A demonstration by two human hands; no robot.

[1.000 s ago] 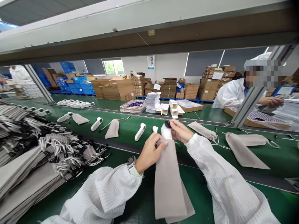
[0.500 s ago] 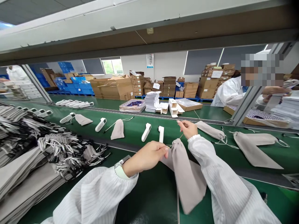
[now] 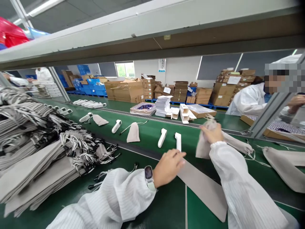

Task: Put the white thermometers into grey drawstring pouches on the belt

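My left hand [image 3: 169, 166] rests at the near end of a flat empty grey pouch [image 3: 205, 189] lying on the green bench, fingers curled onto its edge. My right hand [image 3: 211, 133] is raised over the conveyor and closed on a filled grey drawstring pouch [image 3: 203, 147], which is smeared by motion. Two white handheld devices [image 3: 162, 137] [image 3: 178, 141] lie on the green belt [image 3: 147, 135] just beyond my left hand. Both arms wear white striped sleeves, and a smartwatch [image 3: 148, 174] sits on my left wrist.
A big heap of empty grey pouches with striped drawstrings [image 3: 40, 146] fills the left. More devices [image 3: 116, 126] and pouches [image 3: 133, 133] ride the belt; filled pouches [image 3: 283, 165] lie at right. A person in white [image 3: 250, 100] works opposite. Boxes and paper stacks [image 3: 163, 105] stand beyond.
The drawstrings were pulled and the filled pouch has gone with my right hand up and right over the belt. My left hand dropped onto the flat pouch. The view shifted left.
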